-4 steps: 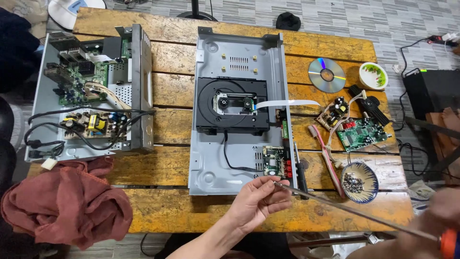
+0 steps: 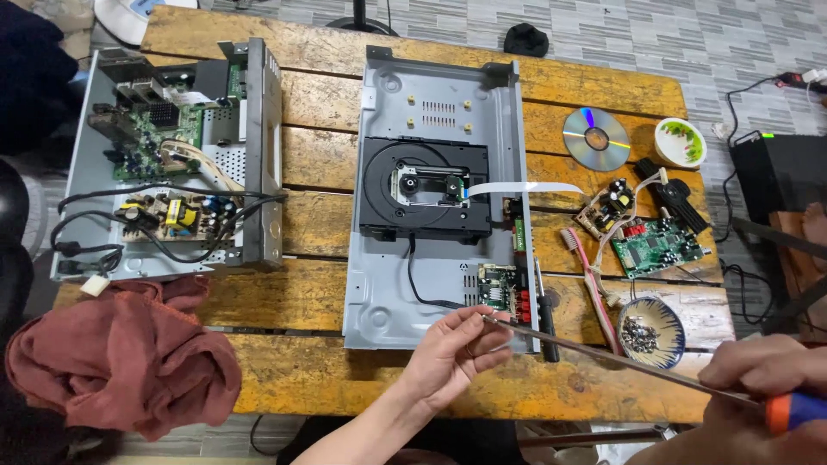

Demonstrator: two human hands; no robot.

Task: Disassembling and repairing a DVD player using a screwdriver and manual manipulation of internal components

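Far left: rust-red cloth point(image 2: 112, 362) bunched on the wooden table point(image 2: 310, 379), below an opened grey chassis point(image 2: 172, 164) with exposed boards and black cables. Centre: second open metal chassis point(image 2: 388, 293) carrying a black disc drive point(image 2: 426, 189) and a small green circuit board point(image 2: 498, 287) at its lower right corner. Left hand point(image 2: 452, 353) palm-up, thumb and fingers pinching the tip of a long screwdriver point(image 2: 620, 360) just below that board. Shaft thin, stiff, probably smooth (likely slips if gripped only at the tip); best held at the handle. Right hand point(image 2: 762, 370) closed around the orange-and-blue handle at far right. Nearby: red toothbrush point(image 2: 590, 284), bowl of screws point(image 2: 650, 331), loose boards point(image 2: 659, 245), shiny disc point(image 2: 596, 139).
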